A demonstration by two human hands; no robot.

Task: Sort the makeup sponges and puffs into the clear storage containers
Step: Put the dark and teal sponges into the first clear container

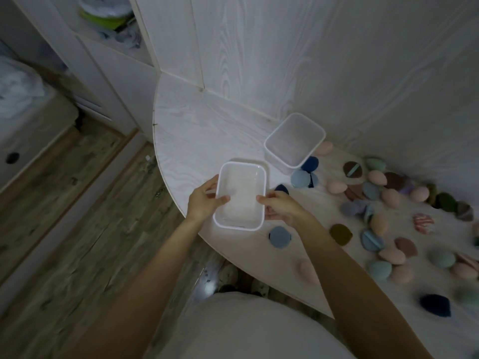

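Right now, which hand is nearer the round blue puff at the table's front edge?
Right. The right hand grips the near container's right rim, just above the round blue puff. The left hand grips the opposite rim, with the container between.

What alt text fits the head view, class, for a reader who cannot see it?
Both hands, left hand and right hand, hold an empty clear container above a white table. Another empty container sits behind; colourful sponges and puffs lie scattered right.

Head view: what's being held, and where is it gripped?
The near clear container, gripped at its long side rims: left hand on one, right hand on the other.
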